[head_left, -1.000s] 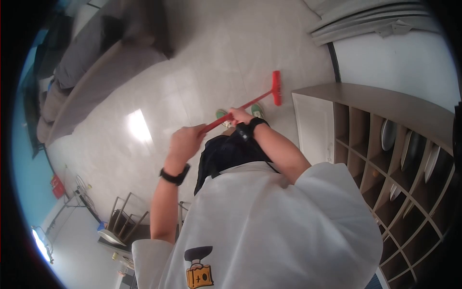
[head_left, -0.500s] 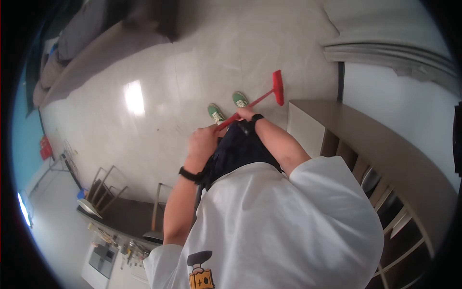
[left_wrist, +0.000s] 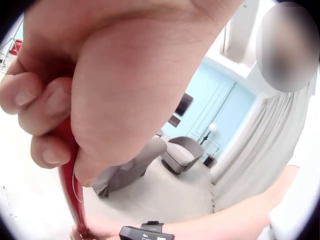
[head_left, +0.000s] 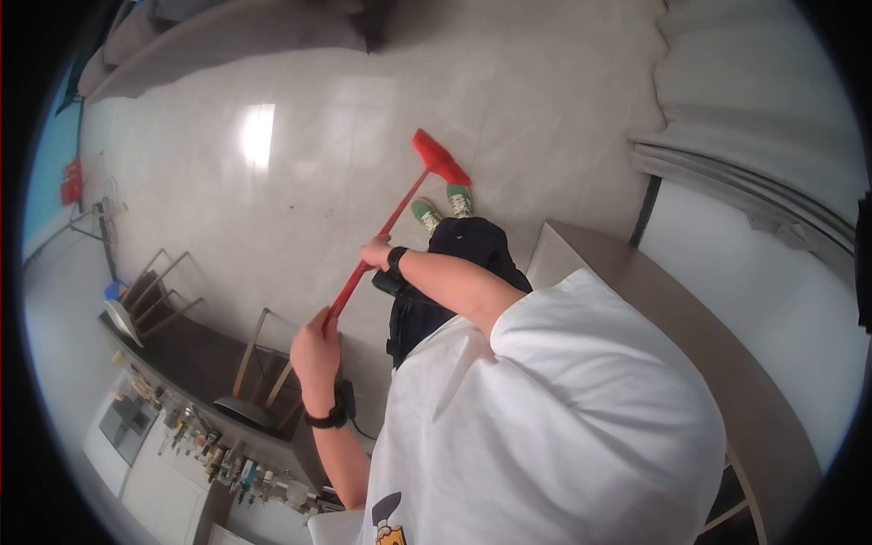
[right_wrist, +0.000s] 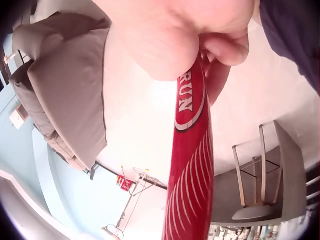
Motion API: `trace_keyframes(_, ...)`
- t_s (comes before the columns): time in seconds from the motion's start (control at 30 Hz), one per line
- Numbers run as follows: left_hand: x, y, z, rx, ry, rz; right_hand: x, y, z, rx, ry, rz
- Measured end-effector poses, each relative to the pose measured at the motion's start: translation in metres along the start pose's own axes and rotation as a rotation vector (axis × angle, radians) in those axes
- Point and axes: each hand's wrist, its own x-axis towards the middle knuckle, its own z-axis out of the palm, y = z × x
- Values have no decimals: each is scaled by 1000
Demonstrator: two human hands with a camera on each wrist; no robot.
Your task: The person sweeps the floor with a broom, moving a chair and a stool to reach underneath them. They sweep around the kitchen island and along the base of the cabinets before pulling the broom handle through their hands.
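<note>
A red broom [head_left: 392,218] slants across the front of the body, its wide head lying on the floor just beyond the green shoes [head_left: 460,201]. My left hand [head_left: 316,356] grips the handle's upper end; in the left wrist view its fingers [left_wrist: 50,150] curl round the red shaft [left_wrist: 73,192]. Lower on the handle, my right hand [head_left: 375,252] holds on with curled fingers. The right wrist view shows that hand [right_wrist: 185,35] around the shaft [right_wrist: 190,165], which bears white letters and stripes. Part of each grip is hidden behind the palm.
A low cabinet [head_left: 654,300] stands at the right beside a grey curtain [head_left: 718,182]. On the left are chairs [head_left: 250,409] at a dark counter crowded with small items. A grey sofa [head_left: 209,45] is at the upper left, on the pale tiled floor [head_left: 309,191].
The broom head has swung from right of the feet to just ahead of them. Both hands have shifted left, still gripping the handle, which stands more steeply in view. The room view has turned.
</note>
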Motion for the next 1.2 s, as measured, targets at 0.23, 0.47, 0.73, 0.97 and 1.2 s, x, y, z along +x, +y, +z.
trace_keyframes(0.23,-29,-7,-33,-79,46,-51,-89,-85,-45,514,-120,112)
trace_keyframes(0.47,33,38,-45,-143,-38,361,-91,-53,-161,726,210,128)
trace_keyframes(0.73,52,267,54,37,-71,968,-217,139,-376,797,539,170)
trace_keyframes(0.97,52,469,151,28,-413,993,-243,346,-490,754,695,171)
trace_keyframes(1.2,35,568,263,46,-655,983,-287,386,-538,1509,911,314)
